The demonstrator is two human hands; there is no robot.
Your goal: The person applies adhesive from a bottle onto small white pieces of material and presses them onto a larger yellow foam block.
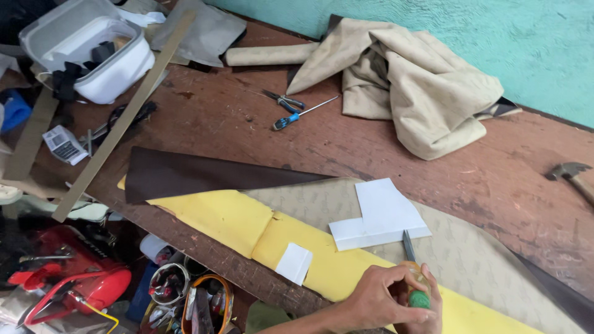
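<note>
Green-handled tool [409,247] clamped in the left hand [380,300], fingers wrapped tight round the handle, green butt end poking out below the fist. Blade pointing away from the body, tip touching the lower edge of a stepped white card [380,216]. Card lying flat on a beige patterned sheet [470,260], which overlaps a strip of yellow foam [229,216] near the front of the desk [371,142]. Right hand nowhere in view.

Judging from the layout, still early in the work: card placed and squared up, blade set against it, yet no scored line, cut or loose offcut visible anywhere along the card or on the sheet. Rest of the card's outline seemingly untouched.

Tool sitting partly inside the hand, only the blade and a bit of amber handle clear of the fingers; card just beyond the knuckles, touched by the tip alone.

Small white square [294,263] lying on the foam to the left of the hand, apart from it. Dark brown sheet [185,173] folded over beyond the foam. Farther back, well apart: blue-handled screwdriver [297,116], pliers [283,99], a heap of beige cloth [421,86], and a hammer [572,173] at the right edge.
</note>
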